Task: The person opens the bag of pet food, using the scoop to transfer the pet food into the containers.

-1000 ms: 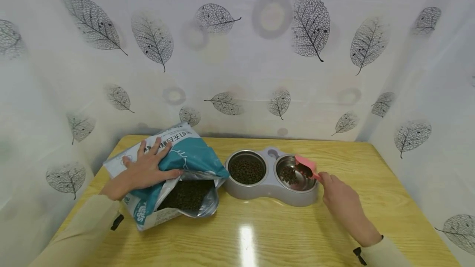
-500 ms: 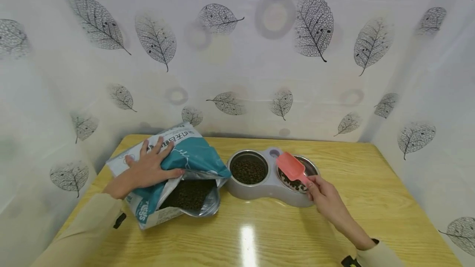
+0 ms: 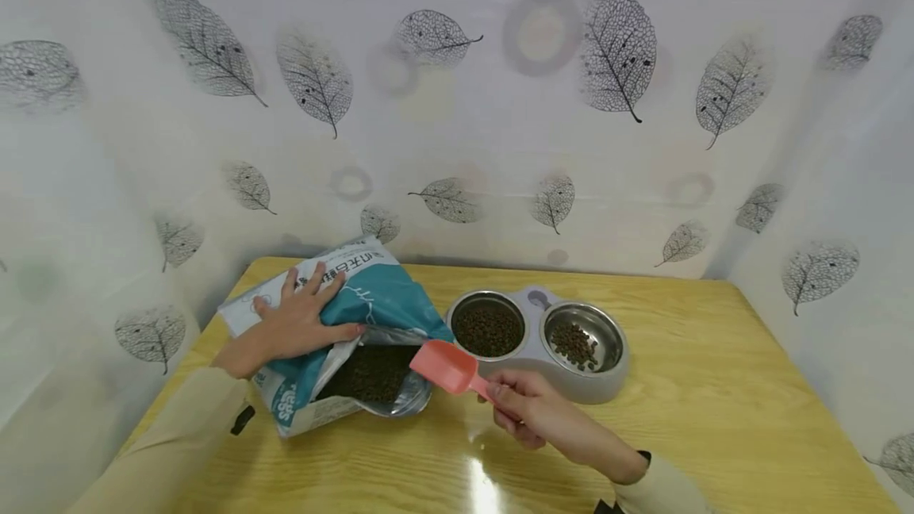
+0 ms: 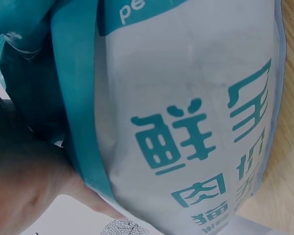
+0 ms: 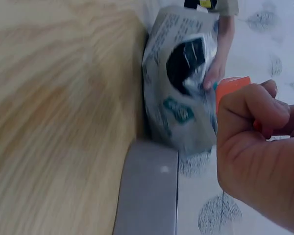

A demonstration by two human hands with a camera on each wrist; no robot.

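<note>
My right hand (image 3: 531, 411) grips the handle of a pink scoop (image 3: 446, 366), whose bowl hangs at the mouth of a teal and white bag (image 3: 385, 288) and looks bare inside. Dark brown kibble (image 3: 371, 371) shows within the bag's open silver-lined mouth. My left hand (image 3: 296, 324) lies with spread fingers on top of the bag, which is on its side. Right of the bag stands a grey double bowl feeder (image 3: 581, 387). Its left steel bowl (image 3: 488, 356) holds a broad layer of kibble, and its right steel bowl (image 3: 607, 339) a smaller heap.
Everything stands on a wood-grain table (image 3: 685, 387). A pale curtain (image 3: 471, 125) with leaf prints hangs behind and along both sides. In the right wrist view the feeder's grey side (image 5: 149, 191) rises just beyond the tabletop.
My right hand has carried the scoop leftward from the right bowl, over the feeder, to the bag's mouth. The left hand stays on the bag. The head view has shifted slightly.
</note>
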